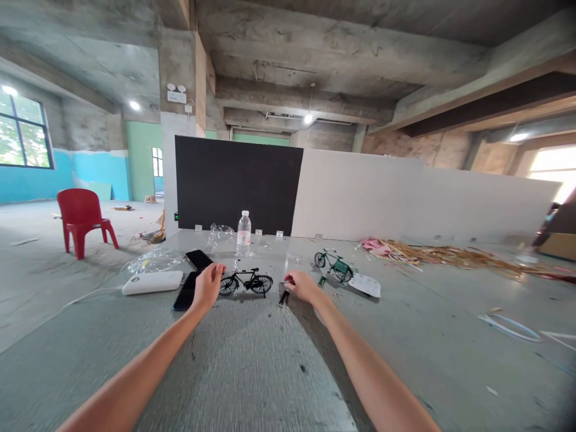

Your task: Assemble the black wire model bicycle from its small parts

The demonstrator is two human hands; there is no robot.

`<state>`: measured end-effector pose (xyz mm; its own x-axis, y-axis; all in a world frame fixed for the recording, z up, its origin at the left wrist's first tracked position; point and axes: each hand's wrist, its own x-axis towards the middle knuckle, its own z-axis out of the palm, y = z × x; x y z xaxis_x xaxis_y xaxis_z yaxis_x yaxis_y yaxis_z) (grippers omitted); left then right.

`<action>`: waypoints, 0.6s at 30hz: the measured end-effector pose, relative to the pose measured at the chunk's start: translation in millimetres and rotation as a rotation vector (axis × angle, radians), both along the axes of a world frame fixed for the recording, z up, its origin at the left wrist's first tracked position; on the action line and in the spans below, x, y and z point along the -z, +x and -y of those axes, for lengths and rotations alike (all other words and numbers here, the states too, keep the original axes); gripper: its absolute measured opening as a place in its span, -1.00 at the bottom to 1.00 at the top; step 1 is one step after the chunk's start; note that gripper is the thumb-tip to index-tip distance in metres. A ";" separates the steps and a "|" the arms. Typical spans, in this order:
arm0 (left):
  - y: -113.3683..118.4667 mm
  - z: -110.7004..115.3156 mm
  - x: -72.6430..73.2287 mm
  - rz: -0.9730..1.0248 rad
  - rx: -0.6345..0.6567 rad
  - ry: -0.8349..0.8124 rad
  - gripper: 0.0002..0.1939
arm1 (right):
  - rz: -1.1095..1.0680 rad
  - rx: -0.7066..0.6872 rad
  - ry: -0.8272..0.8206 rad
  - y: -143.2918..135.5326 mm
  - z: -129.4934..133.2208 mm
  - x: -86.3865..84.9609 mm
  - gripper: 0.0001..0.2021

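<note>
Both arms reach straight out over the grey bench (252, 360), forearms bare and nearly level, the hands well out toward the middle of its top.

The left hand (207, 287) is seen from the back, fingers loosely curled and only narrowly parted. Its fingertips rest against the rear wheel end of a small black model bicycle (246, 282), which stands upright on its two wheels. Whether the fingers pinch the wheel or merely touch it cannot be told.

The right hand (302, 285) lies palm down just right of the black bicycle, apart from it. Its fingers are drawn together around something small with a spot of red; the thing is too small to name. A little black part (284, 297) sits on the bench just below those fingertips, touching or nearly so.

Left of the left hand lie a white power bank (152, 282) with a cable and two dark phones (198, 260), one partly hidden under the wrist. A clear water bottle (243, 234) stands upright behind the black bicycle, near the far edge, with crumpled clear plastic wrap (155, 260) beside it. A green model bicycle (333, 266) stands right of the right hand, a white paper sheet (365, 285) just beside it. A red plastic chair (83, 219) stands on the floor off the bench's left edge.
</note>
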<state>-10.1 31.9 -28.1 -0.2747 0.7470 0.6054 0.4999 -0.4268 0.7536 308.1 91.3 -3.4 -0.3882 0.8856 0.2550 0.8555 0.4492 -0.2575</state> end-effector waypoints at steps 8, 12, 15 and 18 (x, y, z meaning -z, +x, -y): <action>-1.0 0.6 -2.1 0.018 -0.040 0.019 -0.54 | 0.103 -0.199 -0.238 5.5 12.0 -33.1 -0.63; -1.2 0.4 -0.8 0.014 -0.034 0.019 -0.53 | 0.149 -0.183 -0.315 2.2 15.1 -33.4 -0.73; -1.2 0.8 -0.5 0.019 -0.029 0.016 -0.52 | 0.121 -0.094 -0.306 2.9 13.5 -29.7 -0.79; -1.6 1.5 -0.8 0.012 -0.032 0.013 -0.52 | 0.113 -0.058 -0.313 5.8 13.1 -27.9 -0.83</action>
<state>-11.7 30.4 -27.3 -0.3054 0.7298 0.6116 0.5040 -0.4211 0.7541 313.9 78.2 24.5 -0.4505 0.8898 -0.0730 0.8619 0.4121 -0.2956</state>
